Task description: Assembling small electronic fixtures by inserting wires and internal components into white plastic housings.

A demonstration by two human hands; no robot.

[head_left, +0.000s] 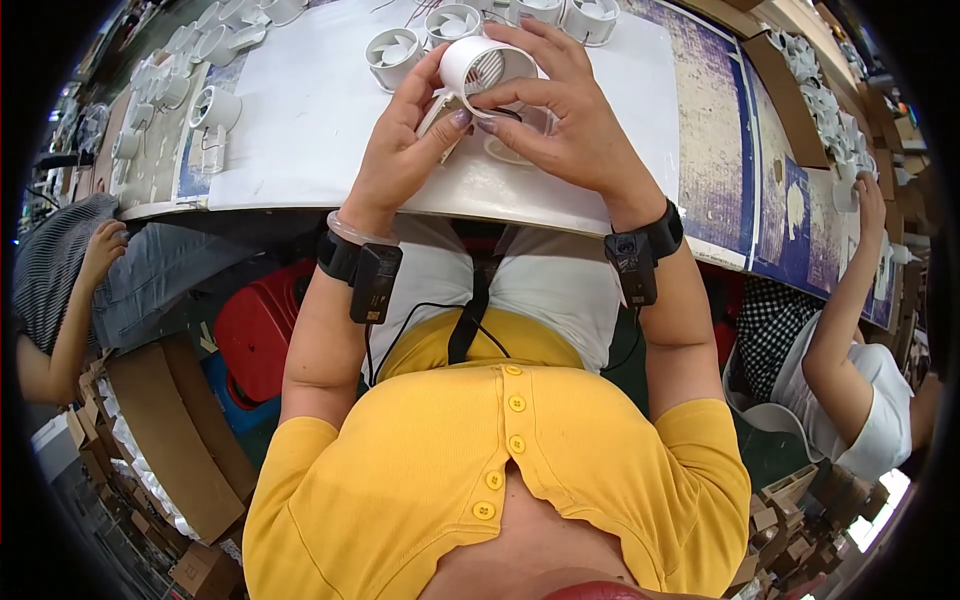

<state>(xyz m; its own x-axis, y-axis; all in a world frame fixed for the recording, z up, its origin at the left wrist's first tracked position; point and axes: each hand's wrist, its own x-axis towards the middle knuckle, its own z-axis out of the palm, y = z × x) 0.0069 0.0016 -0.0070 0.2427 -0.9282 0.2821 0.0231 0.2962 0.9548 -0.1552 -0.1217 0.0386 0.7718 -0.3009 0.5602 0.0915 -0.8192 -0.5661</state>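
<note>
Above the white table (300,130), left hand (400,150) and right hand (570,120) are both gripping a round white plastic fan housing (480,65), fingers curled narrow; more housings (395,55) are sitting behind, probably identical.

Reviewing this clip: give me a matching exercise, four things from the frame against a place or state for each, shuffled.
Things:
1. white fan housing
2. left hand
3. black wrist device
4. cardboard box

Places or states:
A. on the floor at the person's left
B. strapped on the right forearm
C. held over the white table by both hands
D. thumb on the housing's lower edge

Pairs: 1-C, 2-D, 3-B, 4-A
</note>
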